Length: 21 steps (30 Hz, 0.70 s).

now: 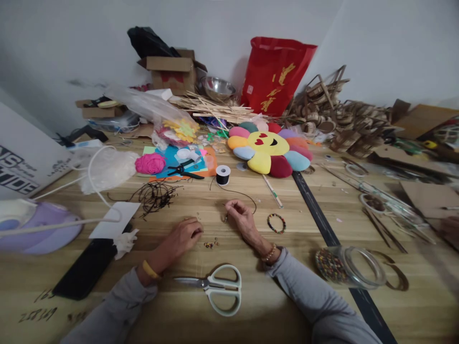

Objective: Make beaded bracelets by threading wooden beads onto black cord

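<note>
My right hand [241, 219] is closed in a pinch on a thin black cord [247, 195], with a few small beads hanging just below the fingertips. That cord leads back to a white spool [223, 175] wound with black cord. My left hand [184, 235] rests on the table with its fingers curled together; whatever they hold, if anything, is hidden. Between the hands lies a small group of loose beads [210, 244]. Scissors with pale handles [224, 289] lie nearer to me. Right of my right hand is a finished-looking beaded bracelet [276, 223].
A tipped clear jar of beads [332, 265] lies at right. A black phone [86, 267] lies at left, below a tangle of black cord [154, 196]. Black-handled pliers [186, 172], a flower cushion [270, 148] and a red bag [276, 76] are farther back. Another person's hand [450, 229] shows at the right edge.
</note>
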Each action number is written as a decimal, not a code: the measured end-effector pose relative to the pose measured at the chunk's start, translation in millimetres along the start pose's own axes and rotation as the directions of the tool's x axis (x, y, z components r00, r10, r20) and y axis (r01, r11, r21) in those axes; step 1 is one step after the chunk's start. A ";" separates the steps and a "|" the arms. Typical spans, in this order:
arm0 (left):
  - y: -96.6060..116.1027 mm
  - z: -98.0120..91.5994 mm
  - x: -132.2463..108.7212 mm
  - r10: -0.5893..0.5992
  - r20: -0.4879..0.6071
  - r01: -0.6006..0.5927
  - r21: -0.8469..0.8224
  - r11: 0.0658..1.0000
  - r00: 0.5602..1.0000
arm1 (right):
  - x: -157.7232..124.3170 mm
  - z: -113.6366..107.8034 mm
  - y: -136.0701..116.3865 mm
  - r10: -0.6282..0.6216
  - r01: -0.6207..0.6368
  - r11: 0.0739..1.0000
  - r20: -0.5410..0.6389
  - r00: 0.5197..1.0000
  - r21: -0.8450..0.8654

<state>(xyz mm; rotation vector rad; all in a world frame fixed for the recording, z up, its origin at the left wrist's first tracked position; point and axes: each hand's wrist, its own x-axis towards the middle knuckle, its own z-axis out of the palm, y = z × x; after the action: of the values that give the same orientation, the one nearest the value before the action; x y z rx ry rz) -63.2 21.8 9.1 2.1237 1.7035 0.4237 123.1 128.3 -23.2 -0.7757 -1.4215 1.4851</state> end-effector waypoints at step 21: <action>-3.9 26.7 26.1 -0.127 -0.047 0.094 -0.433 0.897 0.991 | -2.2 -2.2 -1.0 0.037 -0.042 0.998 -0.081 0.996 -0.057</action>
<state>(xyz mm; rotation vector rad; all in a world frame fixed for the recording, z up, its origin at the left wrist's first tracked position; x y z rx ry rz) -48.5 45.2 -16.5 1.7022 1.5807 0.7746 126.1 127.1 -22.8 -0.8940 -1.4024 1.4318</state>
